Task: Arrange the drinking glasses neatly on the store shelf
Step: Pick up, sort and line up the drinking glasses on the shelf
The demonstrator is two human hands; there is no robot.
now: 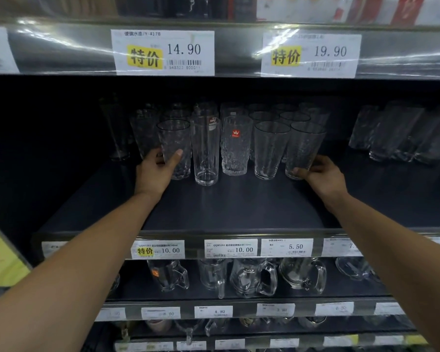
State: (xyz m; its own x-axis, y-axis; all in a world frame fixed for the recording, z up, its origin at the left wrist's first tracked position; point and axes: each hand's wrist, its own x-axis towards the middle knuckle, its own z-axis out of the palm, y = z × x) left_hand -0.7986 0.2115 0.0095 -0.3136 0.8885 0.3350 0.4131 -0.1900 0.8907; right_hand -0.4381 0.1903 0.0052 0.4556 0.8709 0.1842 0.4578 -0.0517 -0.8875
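— Holding anything, are those hands?
— Yes. The left hand [158, 171] is curling its fingers [153, 154] and thumb round the patterned glass [174, 141] at the left end of the front row, centre-left of the frame.
— And the other?
— The right hand [320, 176] is pinching the tapered glass [305, 146] low down, near its base, at the row's right end.
— Where is everything sitting?
— On the dark shelf [226, 207], mid-frame. Three glasses are standing between the held pair, one wearing a red sticker [235, 133], and more are lining up behind.
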